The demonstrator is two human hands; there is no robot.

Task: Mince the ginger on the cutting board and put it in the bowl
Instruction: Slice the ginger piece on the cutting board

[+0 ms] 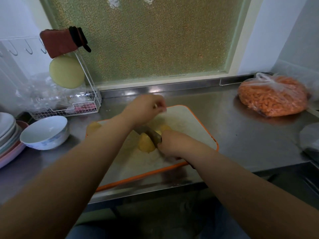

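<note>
— Where is the ginger found?
— On the cutting board, beside the knife gripped by the right hand. A sliver is pinched by the left hand; the bowl is left.

Ginger on cutting board, bowl left, bag right.

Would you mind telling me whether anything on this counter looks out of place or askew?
The cutting board sits skewed, its near edge jutting past the counter front. One ginger piece lies at the board's far left corner, apart from the ginger beside the knife. Nothing looks spilled or damaged.
</note>
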